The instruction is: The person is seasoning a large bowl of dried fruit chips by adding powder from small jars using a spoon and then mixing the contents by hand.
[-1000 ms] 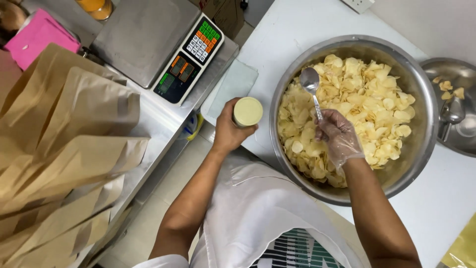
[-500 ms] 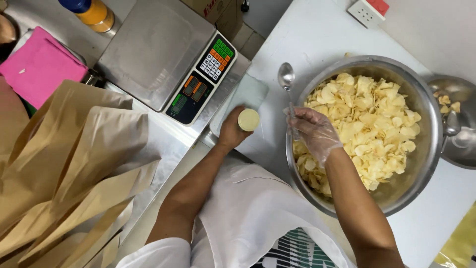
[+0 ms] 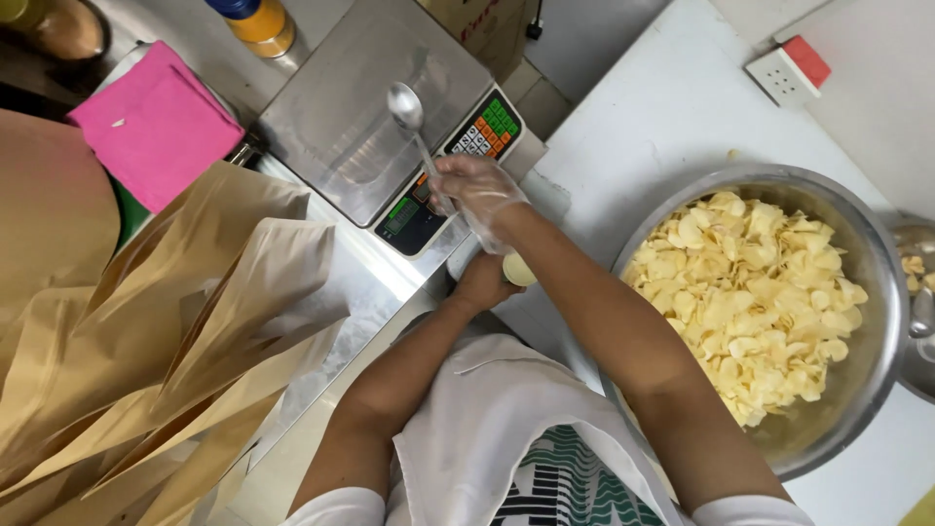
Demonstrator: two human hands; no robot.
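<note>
Spoon (image 3: 406,105): rigid, light metal, likely slick; gloved right hand (image 3: 474,190) grips its handle end. Left hand (image 3: 482,282) is closed round a small pale-lidded jar (image 3: 519,270).

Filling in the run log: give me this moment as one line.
right hand: gloved, holds spoon over scale | left hand: holds small jar | bowl: chips

Brightness: bright and even over the whole view, no dark corners.
Light source: diffuse, from overhead; no lamp in view.
Shadows: soft and faint, a weak one beneath the right forearm on the white table (image 3: 672,127).
Glare: mild sheen on the scale's steel platform (image 3: 360,107) and on the rim of the metal bowl (image 3: 881,292).
Blur: slight smear on the spoon (image 3: 409,117) and the gloved right hand (image 3: 477,195).
Focus: chips (image 3: 750,292) fairly crisp; paper bags (image 3: 175,331) softer.
Distortion: wide-angle bending at the edges.
</note>
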